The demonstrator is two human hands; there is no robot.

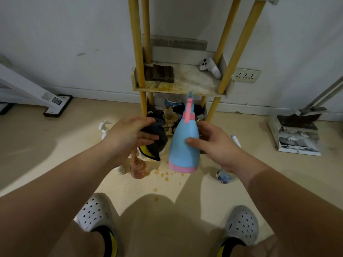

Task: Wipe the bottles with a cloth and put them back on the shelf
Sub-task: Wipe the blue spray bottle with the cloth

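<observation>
My right hand grips a light blue spray bottle with a pink base and pink trigger, held upright above the floor. My left hand holds a dark cloth with a yellow edge, a small gap left of the bottle. The stained shelf with yellow posts stands just behind, against the wall. On the floor below my hands stand a clear bottle of orange liquid, a white spray bottle and a small blue-labelled bottle, partly hidden by my right wrist.
The middle shelf holds a folded brown cloth and a white controller. The bottom shelf is crammed with clutter. Orange drips spot the floor. A dustpan on papers lies right; a white frame foot left.
</observation>
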